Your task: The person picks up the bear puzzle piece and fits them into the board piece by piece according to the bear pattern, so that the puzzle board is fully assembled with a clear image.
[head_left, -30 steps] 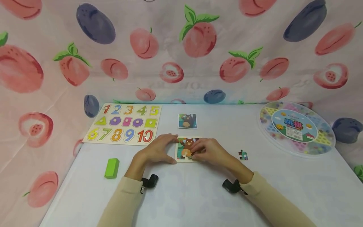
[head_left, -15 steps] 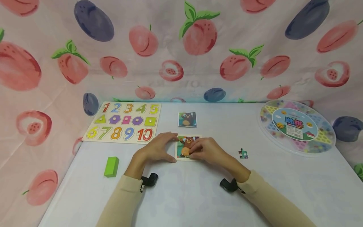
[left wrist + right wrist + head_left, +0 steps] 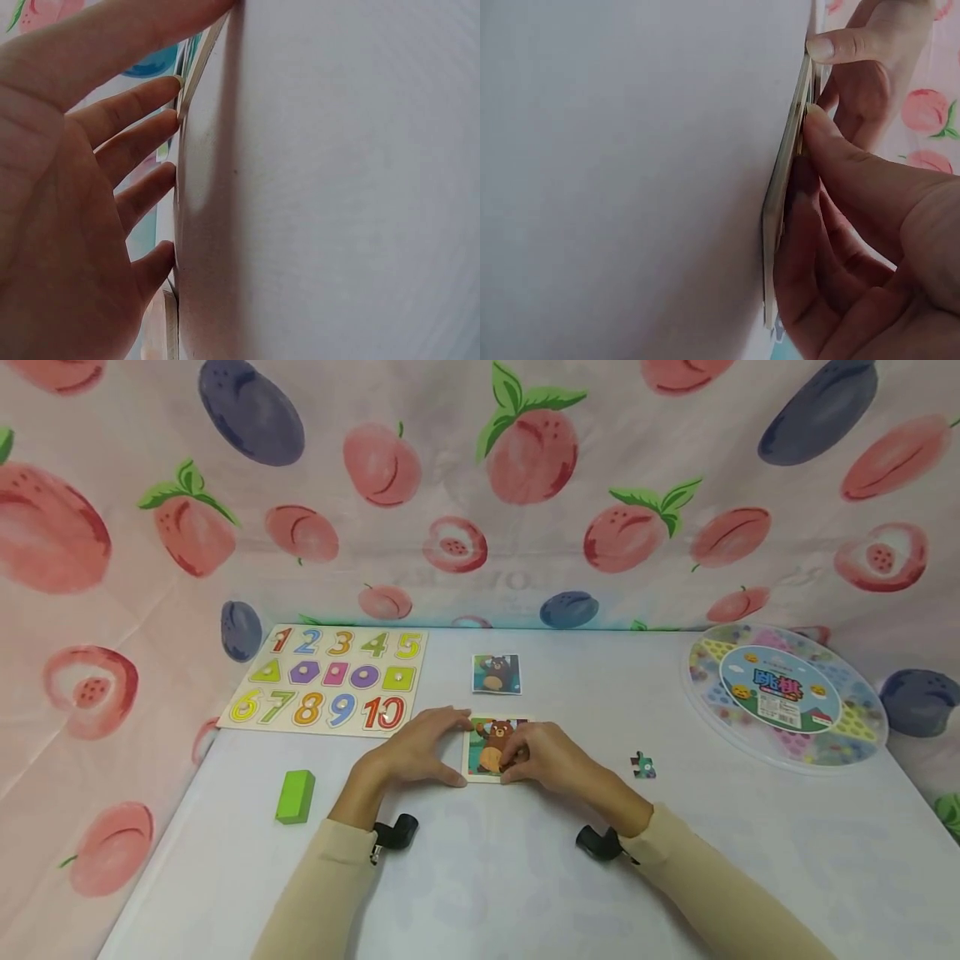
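A small wooden jigsaw puzzle board (image 3: 483, 750) with a brown bear picture lies in front of me. My left hand (image 3: 422, 749) rests at its left side, thumb at the near corner and forefinger at the far corner. Those fingers look straight and spread in the left wrist view. With thumb and fingertips together, my right hand (image 3: 553, 759) pinches a puzzle piece low on the bear picture, mostly hidden by the fingers. The board's right part is covered by that hand. A loose teal puzzle piece (image 3: 643, 766) lies to the right.
Behind the board lies a bear picture card (image 3: 497, 674). A number and shape board (image 3: 352, 675) is at the back left, and a green block (image 3: 296, 797) nearer on the left. A round Chinese checkers set (image 3: 783, 697) occupies the back right. Fruit-patterned cloth (image 3: 517, 560) rises behind the table.
The right hand has shifted slightly left and the gap low on the bear picture no longer shows. The left hand stays at the board's edge. The view has tilted a little.
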Tool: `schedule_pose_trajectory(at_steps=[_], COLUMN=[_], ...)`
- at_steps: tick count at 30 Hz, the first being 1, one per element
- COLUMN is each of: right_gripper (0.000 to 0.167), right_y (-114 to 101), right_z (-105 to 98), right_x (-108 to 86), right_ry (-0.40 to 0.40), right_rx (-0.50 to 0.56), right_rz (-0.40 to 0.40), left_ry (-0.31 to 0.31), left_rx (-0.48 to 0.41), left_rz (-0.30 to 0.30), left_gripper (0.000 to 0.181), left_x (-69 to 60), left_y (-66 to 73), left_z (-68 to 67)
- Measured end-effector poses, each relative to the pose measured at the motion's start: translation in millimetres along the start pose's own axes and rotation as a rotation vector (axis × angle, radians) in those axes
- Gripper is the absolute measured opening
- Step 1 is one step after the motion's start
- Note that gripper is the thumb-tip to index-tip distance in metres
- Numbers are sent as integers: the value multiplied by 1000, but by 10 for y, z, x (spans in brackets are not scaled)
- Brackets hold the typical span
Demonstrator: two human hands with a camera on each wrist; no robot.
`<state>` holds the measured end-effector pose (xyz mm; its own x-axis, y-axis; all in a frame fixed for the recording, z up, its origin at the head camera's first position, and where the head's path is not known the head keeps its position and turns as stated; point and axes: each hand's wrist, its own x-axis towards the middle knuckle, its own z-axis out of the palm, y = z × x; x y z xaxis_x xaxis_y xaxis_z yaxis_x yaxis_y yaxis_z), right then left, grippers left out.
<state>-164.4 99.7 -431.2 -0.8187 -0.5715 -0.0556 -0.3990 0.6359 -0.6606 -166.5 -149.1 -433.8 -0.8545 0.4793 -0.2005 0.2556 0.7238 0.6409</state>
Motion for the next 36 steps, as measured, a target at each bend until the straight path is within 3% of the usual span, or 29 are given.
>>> schedule_pose_trajectory(at_steps=[9, 11, 17, 21, 31, 36], right_gripper=[14, 13, 5, 5, 7, 10], right_y=[-4, 4, 109, 150, 157, 183], right_z=[-46, -59, -80, -71, -79, -121], right_x=[70, 88, 129, 129, 125, 98], right_ry=[-40, -61, -111, -112, -127, -177], right_rx=[-99, -83, -1, -2, 13, 49], right_rz=[18, 33, -31, -66, -63, -90], left_ry=[10, 13, 5, 3, -2, -8], left_rx=[10, 10, 0, 0, -4, -9], left_rz=[32, 34, 20, 15, -2, -4], left_gripper=[77, 77, 77, 77, 76, 76], left_x=[16, 15, 5, 6, 4, -9], left_y=[-17, -15, -11, -22, -8, 6], left_z=[-8, -13, -6, 9, 1, -9])
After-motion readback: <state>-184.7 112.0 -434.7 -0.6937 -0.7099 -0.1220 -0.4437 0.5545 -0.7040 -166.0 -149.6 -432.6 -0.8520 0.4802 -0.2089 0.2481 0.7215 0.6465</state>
